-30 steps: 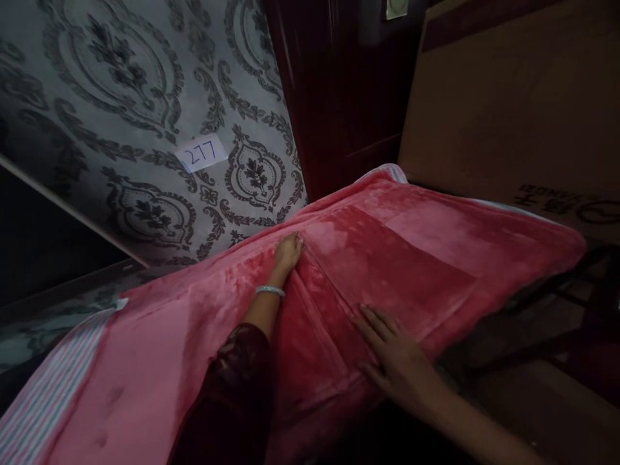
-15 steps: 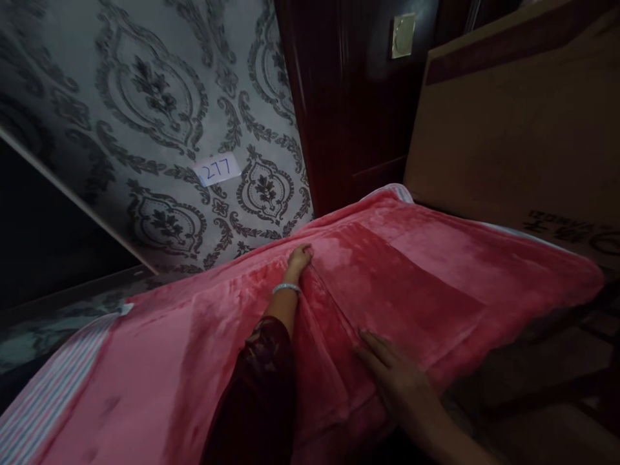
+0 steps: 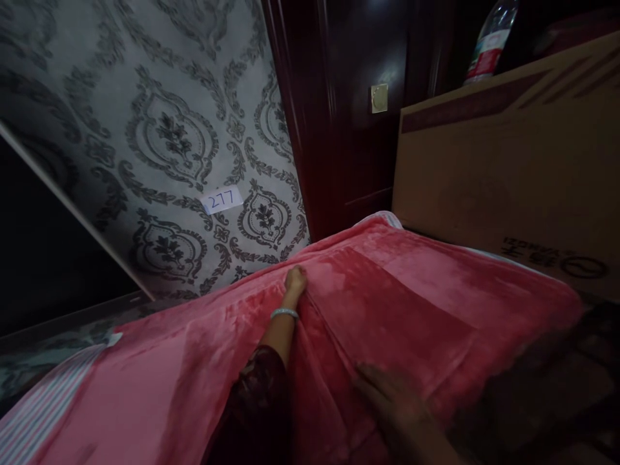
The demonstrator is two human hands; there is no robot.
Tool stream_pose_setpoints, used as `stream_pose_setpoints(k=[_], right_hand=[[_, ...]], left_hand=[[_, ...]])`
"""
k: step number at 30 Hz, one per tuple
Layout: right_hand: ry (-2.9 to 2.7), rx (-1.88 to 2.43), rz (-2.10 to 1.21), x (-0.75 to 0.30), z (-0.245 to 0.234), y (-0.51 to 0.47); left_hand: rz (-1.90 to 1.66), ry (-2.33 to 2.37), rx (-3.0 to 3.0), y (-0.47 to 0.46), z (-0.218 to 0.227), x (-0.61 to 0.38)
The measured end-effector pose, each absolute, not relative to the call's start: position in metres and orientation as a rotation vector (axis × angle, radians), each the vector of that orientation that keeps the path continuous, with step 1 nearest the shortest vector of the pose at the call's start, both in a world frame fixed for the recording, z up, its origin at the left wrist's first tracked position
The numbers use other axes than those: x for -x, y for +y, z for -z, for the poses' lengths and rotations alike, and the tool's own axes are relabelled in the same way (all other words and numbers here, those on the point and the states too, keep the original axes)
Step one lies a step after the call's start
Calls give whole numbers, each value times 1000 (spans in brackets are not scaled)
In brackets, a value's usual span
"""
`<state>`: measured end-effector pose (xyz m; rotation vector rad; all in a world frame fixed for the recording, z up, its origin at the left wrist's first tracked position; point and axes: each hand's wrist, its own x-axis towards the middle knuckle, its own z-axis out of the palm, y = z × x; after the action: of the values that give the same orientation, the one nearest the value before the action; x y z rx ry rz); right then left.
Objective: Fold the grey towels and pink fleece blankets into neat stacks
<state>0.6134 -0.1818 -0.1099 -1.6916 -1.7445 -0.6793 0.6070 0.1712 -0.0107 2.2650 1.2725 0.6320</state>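
Note:
A pink-red plush blanket (image 3: 411,303) with creases and a striped edge (image 3: 53,394) at the lower left spreads across the surface before me. Toward its far side, my left hand (image 3: 295,279), wearing a bracelet (image 3: 284,313) on the wrist, is closed on the fabric at the top of a long fold. Nearer to me, my right hand (image 3: 390,397) lies over the lower end of that fold, fingers stretched out and resting on the cloth. Part of the right hand is dim and slightly blurred.
A large cardboard box (image 3: 504,168) stands behind the blanket at the right, with a plastic bottle (image 3: 489,48) at its top edge. Patterned wallpaper (image 3: 174,135) bears a paper label (image 3: 221,199) reading 277. A dark panel (image 3: 48,239) is at the left, a dark red door (image 3: 358,148) behind.
The camera view has tilted up, so everything sits lower and the bottle shows more fully. Both hands keep about the same places on the blanket.

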Motion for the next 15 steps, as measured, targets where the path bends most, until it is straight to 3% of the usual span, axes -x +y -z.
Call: stream_pose_setpoints(k=[9, 15], right_hand=[[-1730, 1846, 231, -638, 44, -180], [-1971, 1869, 16, -650, 51, -160]], left_hand=[[-615, 1137, -2614, 141, -4, -619], [-137, 964, -2875, 114, 27, -627]])
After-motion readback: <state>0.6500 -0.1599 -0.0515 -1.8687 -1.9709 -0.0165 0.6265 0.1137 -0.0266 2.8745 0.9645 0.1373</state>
